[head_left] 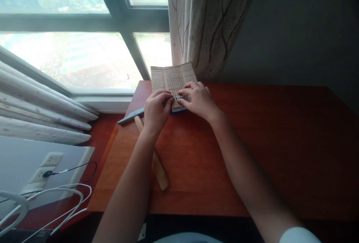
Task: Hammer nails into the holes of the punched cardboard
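Observation:
An opened cardboard pack [171, 77] with rows of small holes or pins lies at the far edge of the reddish wooden table [252, 153]. A blue-edged part of it [178, 110] shows beneath my fingers. My left hand [155, 110] and my right hand [197, 99] rest on the pack's near end, fingers curled and pinching at small metallic pieces [182, 97] there. What exactly the fingertips grip is too small to make out.
A wooden handle [157, 164] lies on the table under my left forearm, and a flat grey tool [130, 116] pokes out to the left. A window and curtain [207, 22] stand behind. Wall sockets with cables [47, 172] are at the lower left.

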`<state>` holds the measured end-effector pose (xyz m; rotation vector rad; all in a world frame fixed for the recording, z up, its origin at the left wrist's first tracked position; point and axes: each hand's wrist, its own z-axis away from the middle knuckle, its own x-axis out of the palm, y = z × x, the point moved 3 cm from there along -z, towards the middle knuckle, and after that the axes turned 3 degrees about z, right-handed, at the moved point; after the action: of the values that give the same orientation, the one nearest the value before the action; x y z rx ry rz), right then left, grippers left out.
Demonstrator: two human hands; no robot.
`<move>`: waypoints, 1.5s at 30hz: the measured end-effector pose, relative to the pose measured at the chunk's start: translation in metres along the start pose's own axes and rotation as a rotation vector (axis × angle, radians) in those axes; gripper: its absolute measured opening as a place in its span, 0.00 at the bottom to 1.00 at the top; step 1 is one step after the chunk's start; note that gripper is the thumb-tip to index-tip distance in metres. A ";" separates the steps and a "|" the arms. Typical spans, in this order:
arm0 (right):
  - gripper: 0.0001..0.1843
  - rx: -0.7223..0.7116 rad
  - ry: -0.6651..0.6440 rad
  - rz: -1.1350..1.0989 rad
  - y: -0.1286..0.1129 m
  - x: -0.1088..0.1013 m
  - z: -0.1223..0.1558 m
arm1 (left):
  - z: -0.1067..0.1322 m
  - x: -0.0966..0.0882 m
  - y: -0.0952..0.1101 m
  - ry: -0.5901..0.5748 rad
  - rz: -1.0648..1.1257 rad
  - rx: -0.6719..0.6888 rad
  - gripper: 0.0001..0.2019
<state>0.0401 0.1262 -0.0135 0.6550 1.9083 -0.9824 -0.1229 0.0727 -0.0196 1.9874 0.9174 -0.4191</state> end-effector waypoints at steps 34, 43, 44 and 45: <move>0.17 0.058 -0.017 -0.204 0.007 0.004 -0.002 | 0.070 -0.047 -0.021 -0.193 -0.426 -0.326 0.07; 0.18 0.034 -0.031 -0.220 0.011 0.005 -0.002 | 0.024 -0.066 0.018 0.162 -0.184 -0.187 0.07; 0.18 0.033 -0.031 -0.216 0.011 0.005 -0.002 | 0.016 -0.062 0.021 0.116 -0.184 -0.159 0.07; 0.19 0.032 -0.032 -0.213 0.011 0.005 -0.002 | 0.008 -0.057 0.023 0.058 -0.187 -0.129 0.07</move>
<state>0.0450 0.1345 -0.0211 0.4574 1.9666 -1.1520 -0.1440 0.0335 0.0233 1.8115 1.1432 -0.3980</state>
